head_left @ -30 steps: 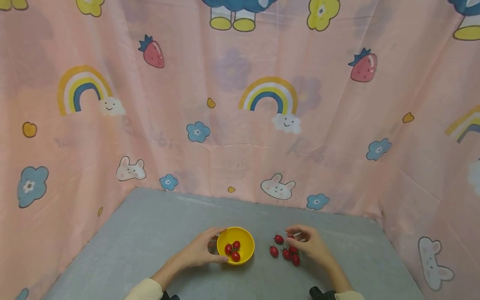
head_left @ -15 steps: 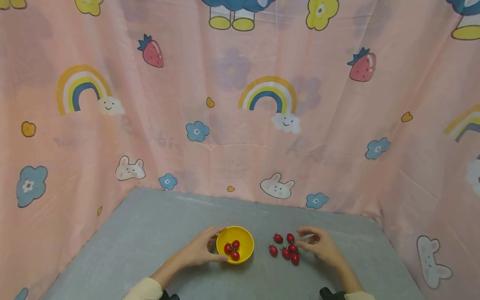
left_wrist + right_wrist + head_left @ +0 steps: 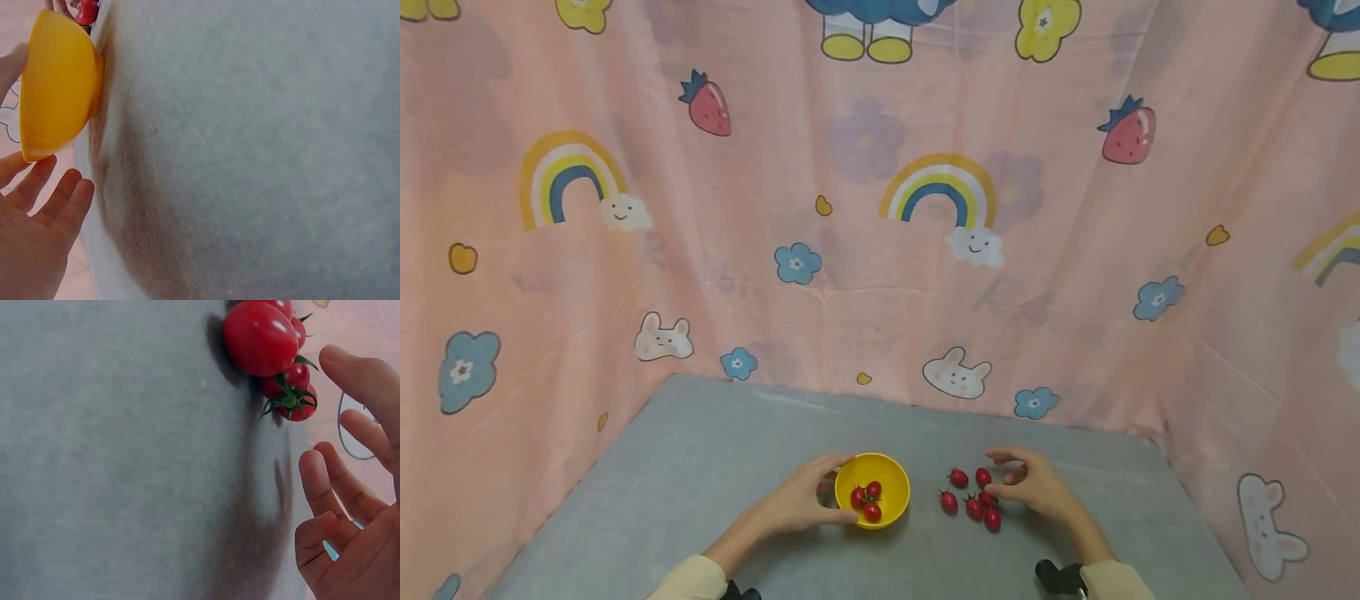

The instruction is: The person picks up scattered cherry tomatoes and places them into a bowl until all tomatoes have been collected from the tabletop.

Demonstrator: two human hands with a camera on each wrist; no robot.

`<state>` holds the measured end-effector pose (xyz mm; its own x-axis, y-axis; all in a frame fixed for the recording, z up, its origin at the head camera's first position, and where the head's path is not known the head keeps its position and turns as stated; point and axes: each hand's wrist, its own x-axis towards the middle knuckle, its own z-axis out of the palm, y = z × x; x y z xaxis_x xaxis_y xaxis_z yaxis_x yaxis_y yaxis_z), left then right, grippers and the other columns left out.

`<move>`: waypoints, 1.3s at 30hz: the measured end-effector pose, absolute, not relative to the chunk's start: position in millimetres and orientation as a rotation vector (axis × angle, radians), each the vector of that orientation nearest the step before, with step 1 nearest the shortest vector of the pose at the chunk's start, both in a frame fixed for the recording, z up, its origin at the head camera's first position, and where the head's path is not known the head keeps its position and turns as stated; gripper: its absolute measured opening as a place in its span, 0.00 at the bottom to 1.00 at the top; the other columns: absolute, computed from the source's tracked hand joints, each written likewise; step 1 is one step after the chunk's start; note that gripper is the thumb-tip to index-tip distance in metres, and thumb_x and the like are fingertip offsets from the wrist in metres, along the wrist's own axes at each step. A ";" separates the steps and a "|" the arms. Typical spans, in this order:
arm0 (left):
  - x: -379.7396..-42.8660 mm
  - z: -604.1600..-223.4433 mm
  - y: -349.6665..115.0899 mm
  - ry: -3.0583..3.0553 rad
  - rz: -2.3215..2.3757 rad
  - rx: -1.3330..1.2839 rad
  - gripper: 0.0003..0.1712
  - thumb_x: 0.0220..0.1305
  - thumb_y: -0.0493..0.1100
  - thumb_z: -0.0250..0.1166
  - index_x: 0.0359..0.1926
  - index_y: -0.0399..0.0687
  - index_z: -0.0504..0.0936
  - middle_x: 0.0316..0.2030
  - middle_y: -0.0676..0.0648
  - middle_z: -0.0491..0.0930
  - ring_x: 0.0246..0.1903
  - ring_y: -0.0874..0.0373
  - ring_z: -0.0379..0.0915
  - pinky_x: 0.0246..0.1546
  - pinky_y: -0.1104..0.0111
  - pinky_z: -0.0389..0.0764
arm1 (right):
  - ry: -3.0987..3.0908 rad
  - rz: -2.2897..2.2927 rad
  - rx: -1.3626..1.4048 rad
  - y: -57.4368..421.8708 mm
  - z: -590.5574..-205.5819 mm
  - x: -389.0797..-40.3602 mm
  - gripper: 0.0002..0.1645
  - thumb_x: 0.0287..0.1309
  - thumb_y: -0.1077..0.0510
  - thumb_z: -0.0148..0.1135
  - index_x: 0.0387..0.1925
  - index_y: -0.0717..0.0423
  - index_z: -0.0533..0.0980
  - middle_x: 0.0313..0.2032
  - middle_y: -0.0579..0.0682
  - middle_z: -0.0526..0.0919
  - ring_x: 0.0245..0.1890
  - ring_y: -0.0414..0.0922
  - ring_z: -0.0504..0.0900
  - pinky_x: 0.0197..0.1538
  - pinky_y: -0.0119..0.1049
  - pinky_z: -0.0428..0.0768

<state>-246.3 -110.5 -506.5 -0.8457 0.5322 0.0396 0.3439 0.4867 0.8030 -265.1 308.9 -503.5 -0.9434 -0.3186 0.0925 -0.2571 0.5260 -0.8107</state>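
Observation:
My left hand holds a small yellow bowl at its left side, thumb at the near rim and fingers at the far rim. In the left wrist view the bowl sits between thumb and fingers. A few cherry tomatoes with green stems lie inside it. To the right of the bowl, several more cherry tomatoes lie loose on the table. Just right of them is my right hand, fingers apart and holding nothing. Its thumb overlaps a tomato in the head view. The right wrist view shows the fingers beside the clustered tomatoes.
A grey table lies under everything. Behind and at both sides hangs a pink printed curtain that meets the table's edges. Both wrists carry black devices at the sleeves.
My right hand drew back to the right from the loose tomatoes, then came slightly left toward them again. My left hand and the bowl have stayed in place.

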 end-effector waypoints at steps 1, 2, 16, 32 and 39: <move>-246.3 -506.5 -110.5 2.519 1.284 0.758 0.48 0.59 0.56 0.76 0.74 0.45 0.67 0.65 0.45 0.70 0.58 0.50 0.72 0.56 0.59 0.78 | 2.677 -1.403 -0.522 309.4 -504.1 -266.9 0.33 0.56 0.59 0.77 0.60 0.66 0.76 0.53 0.66 0.79 0.38 0.52 0.79 0.38 0.36 0.79; -246.4 -506.6 -110.4 2.518 1.285 0.760 0.48 0.59 0.56 0.76 0.74 0.45 0.67 0.65 0.45 0.70 0.58 0.50 0.72 0.56 0.59 0.78 | 2.669 -1.396 -0.535 310.2 -504.5 -268.8 0.33 0.56 0.59 0.77 0.60 0.66 0.76 0.53 0.66 0.79 0.37 0.52 0.79 0.38 0.36 0.79; -245.5 -505.3 -110.4 2.516 1.283 0.762 0.48 0.59 0.57 0.76 0.73 0.45 0.67 0.64 0.46 0.71 0.58 0.50 0.72 0.56 0.59 0.78 | 2.644 -1.279 -0.754 309.2 -502.5 -283.0 0.24 0.58 0.60 0.75 0.53 0.67 0.81 0.47 0.59 0.84 0.40 0.55 0.81 0.41 0.37 0.81; -247.6 -508.6 -111.8 2.513 1.295 0.774 0.47 0.59 0.57 0.76 0.73 0.46 0.67 0.63 0.48 0.71 0.57 0.52 0.72 0.56 0.61 0.79 | 2.662 -1.177 -0.772 305.1 -504.8 -292.0 0.15 0.58 0.60 0.74 0.46 0.62 0.84 0.40 0.50 0.86 0.41 0.49 0.81 0.43 0.38 0.80; -247.9 -508.0 -110.8 2.511 1.297 0.779 0.47 0.58 0.57 0.77 0.73 0.46 0.67 0.63 0.48 0.71 0.56 0.51 0.73 0.56 0.60 0.79 | 2.690 -1.162 -0.761 305.6 -508.2 -294.7 0.13 0.57 0.60 0.74 0.44 0.60 0.84 0.38 0.48 0.85 0.39 0.47 0.81 0.41 0.35 0.78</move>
